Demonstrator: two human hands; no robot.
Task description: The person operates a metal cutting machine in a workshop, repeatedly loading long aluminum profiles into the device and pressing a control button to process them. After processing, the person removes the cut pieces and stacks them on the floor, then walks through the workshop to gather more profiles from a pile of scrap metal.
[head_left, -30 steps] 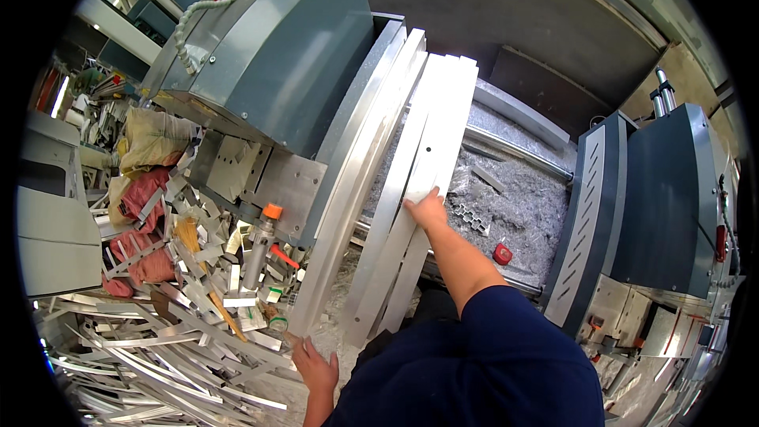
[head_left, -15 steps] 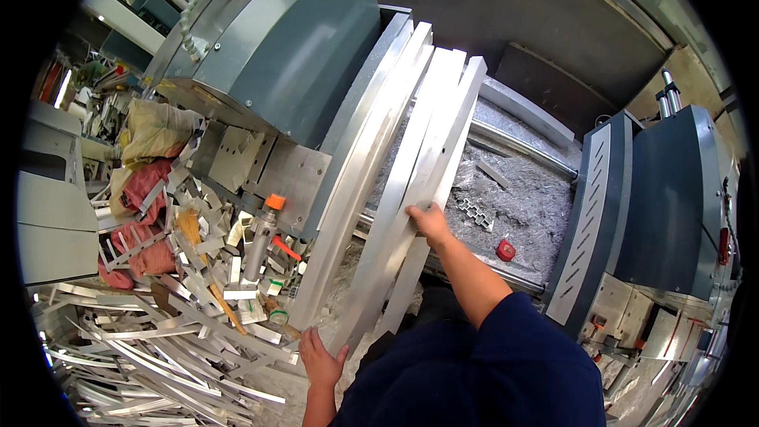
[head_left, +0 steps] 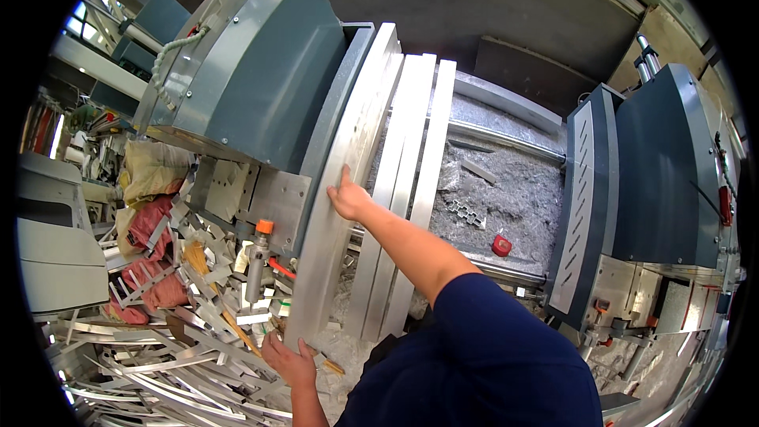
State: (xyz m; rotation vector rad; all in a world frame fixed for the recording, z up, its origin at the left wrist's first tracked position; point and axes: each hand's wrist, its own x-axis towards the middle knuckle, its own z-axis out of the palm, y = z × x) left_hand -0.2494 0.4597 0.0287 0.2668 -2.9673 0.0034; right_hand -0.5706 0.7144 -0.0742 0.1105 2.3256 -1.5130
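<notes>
A wide silvery aluminium profile (head_left: 332,241) lies lengthwise along the inner side of the left machine head. My right hand (head_left: 348,197) rests on top of it around mid-length, index finger stretched out and thumb apart. By the near end of that profile, my left hand (head_left: 290,357) is open with its fingers spread; whether it touches the metal I cannot tell. To the right, side by side, lie more aluminium profiles: a middle one (head_left: 389,190) and a slimmer one (head_left: 431,166), set off by a narrow gap. Neither hand is on these.
Blue-grey machine heads stand at left (head_left: 261,71) and right (head_left: 664,166). Between them a chip-covered bed (head_left: 514,198) holds a red tape measure (head_left: 500,246) and a small profile offcut (head_left: 466,214). Metal offcuts (head_left: 158,356) pile up at lower left, near an orange-capped cylinder (head_left: 257,261).
My right hand has let go of a middle profile and moved left onto the wide one. The middle profiles now lie straighter. My left hand has shifted slightly left, and the view has turned.
</notes>
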